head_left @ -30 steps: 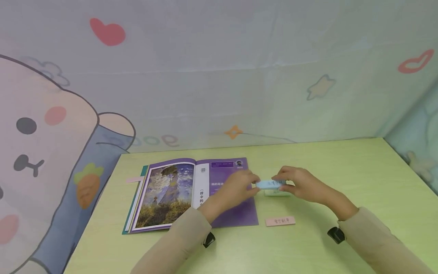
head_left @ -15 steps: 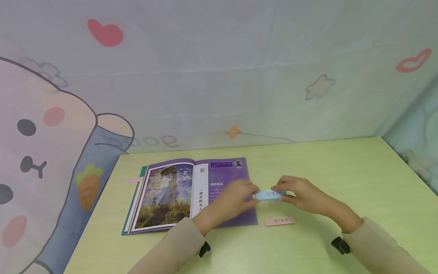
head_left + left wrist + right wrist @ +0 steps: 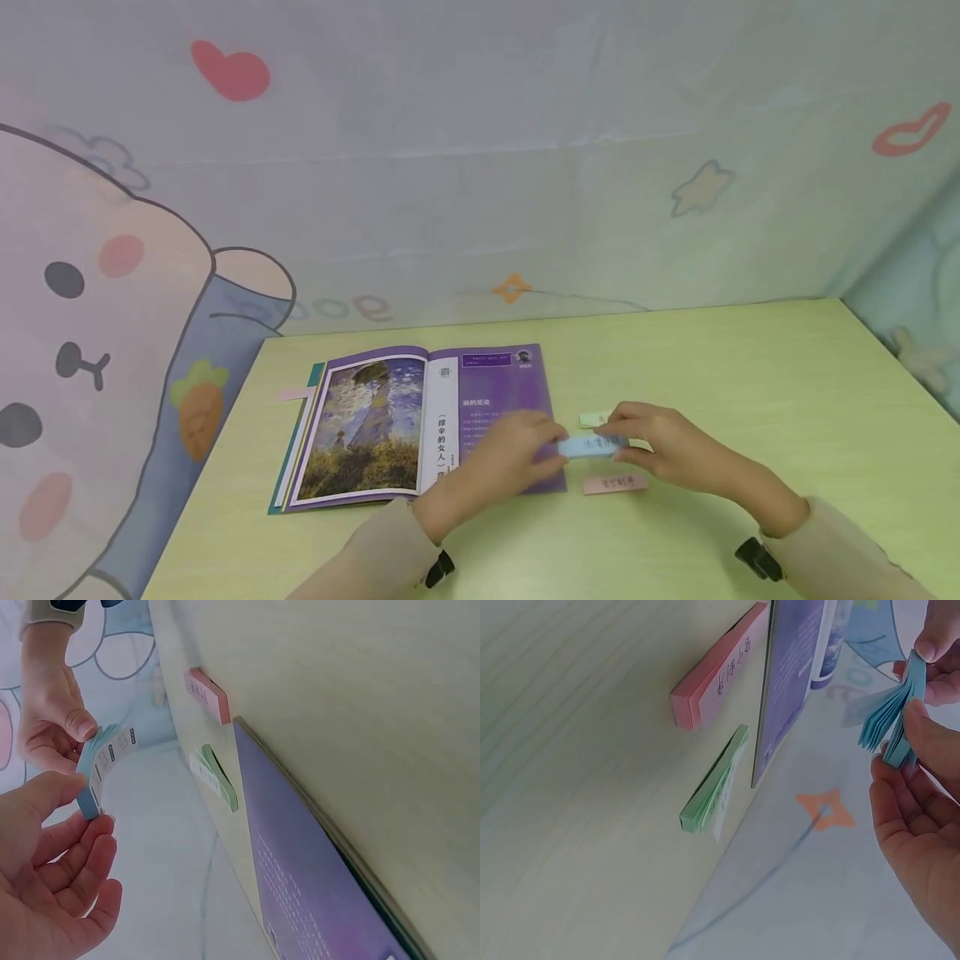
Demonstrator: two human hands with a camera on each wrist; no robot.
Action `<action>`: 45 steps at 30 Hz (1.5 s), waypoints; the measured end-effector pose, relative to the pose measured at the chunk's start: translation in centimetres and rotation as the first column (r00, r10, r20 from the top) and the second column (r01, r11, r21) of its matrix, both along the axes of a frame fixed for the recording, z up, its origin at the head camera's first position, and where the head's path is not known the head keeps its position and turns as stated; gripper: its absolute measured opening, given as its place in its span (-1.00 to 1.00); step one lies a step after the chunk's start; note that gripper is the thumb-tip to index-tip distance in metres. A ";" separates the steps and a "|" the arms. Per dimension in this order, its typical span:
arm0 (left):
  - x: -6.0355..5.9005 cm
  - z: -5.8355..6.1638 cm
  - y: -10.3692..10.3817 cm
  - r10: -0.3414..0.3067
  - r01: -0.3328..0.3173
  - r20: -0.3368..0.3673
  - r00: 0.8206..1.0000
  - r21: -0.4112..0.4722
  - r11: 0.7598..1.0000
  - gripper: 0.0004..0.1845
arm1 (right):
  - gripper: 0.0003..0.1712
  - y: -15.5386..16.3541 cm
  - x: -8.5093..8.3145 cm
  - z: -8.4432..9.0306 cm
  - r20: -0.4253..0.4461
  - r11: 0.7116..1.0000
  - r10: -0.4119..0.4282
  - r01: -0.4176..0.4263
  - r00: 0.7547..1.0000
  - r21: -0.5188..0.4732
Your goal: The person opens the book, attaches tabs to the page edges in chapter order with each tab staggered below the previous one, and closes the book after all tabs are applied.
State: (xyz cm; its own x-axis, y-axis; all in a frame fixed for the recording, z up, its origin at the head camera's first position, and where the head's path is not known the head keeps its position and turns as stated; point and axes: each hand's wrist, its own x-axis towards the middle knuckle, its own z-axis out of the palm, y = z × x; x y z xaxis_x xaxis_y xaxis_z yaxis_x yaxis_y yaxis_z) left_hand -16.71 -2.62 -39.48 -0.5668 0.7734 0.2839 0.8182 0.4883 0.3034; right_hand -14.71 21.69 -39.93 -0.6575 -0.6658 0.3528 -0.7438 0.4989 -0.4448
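Observation:
Both hands hold a pale blue sticky-note pad [image 3: 587, 447] with handwriting on it, raised above the table. My left hand [image 3: 517, 454] pinches its left end, and my right hand [image 3: 675, 443] pinches the right end between thumb and fingers. In the right wrist view, the sheets of the blue pad [image 3: 891, 718] fan apart near the right thumb. Below the hands, a pink sticky-note pad [image 3: 615, 484] and a green one [image 3: 591, 420] lie on the table; the right hand partly hides the green pad in the head view.
An open book [image 3: 506, 379] with a painting on its left page and a purple right page lies left of the pads. A pink tab [image 3: 296, 393] sticks out from its left edge. A printed cloth [image 3: 480, 167] hangs behind the light table [image 3: 765, 375].
Both hands have moved towards the person, carrying the blue sticky-note pad with them. Part of the green pad shows again behind it. The book and pink pad stay in place.

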 end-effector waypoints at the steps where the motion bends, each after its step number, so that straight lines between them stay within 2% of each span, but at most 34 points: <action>1: 0.1 0.0 0.0 0.001 -0.001 -0.002 1.000 0.007 1.000 -0.77 | -0.63 0.0 0.1 0.0 -0.002 1.000 0.004 -0.004 1.000 -0.002; 10: 0.5 0.2 -0.1 -0.006 0.003 0.033 0.999 0.089 0.996 -0.79 | -0.61 -0.1 0.3 0.4 -0.030 1.000 -0.002 0.001 1.000 -0.009; 18: 0.4 0.7 0.1 0.022 -0.024 0.025 0.999 0.059 0.998 -0.77 | -0.53 0.0 0.2 0.7 -0.066 1.000 -0.004 0.002 0.998 -0.031; 23: 0.2 0.7 0.3 0.033 -0.034 0.027 0.999 0.048 0.998 -0.76 | -0.54 0.0 0.1 0.9 -0.057 1.000 -0.015 0.014 0.998 -0.010; 30: 0.1 0.4 0.5 0.036 -0.036 -0.018 0.999 0.040 0.999 -0.75 | -0.55 0.0 0.0 1.1 -0.033 0.999 -0.051 0.051 0.998 0.005; 38: -0.1 0.3 0.7 0.032 -0.031 -0.020 0.999 0.046 0.998 -0.77 | -0.66 0.0 -0.1 1.0 -0.080 0.998 -0.066 0.065 0.995 -0.018; 45: 0.0 0.5 0.7 0.040 -0.039 -0.015 0.999 0.043 0.998 -0.77 | -0.67 -0.2 0.0 1.1 -0.138 0.996 -0.080 0.074 0.987 -0.046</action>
State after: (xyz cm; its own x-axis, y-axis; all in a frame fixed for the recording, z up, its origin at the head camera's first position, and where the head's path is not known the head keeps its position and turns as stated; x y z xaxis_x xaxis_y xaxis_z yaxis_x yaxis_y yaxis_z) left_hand -16.70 -1.97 -38.96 -0.5920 0.7374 0.3253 0.8033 0.5072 0.3121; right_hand -14.74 21.45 -38.84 -0.6483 -0.5985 0.4706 -0.7604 0.5406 -0.3600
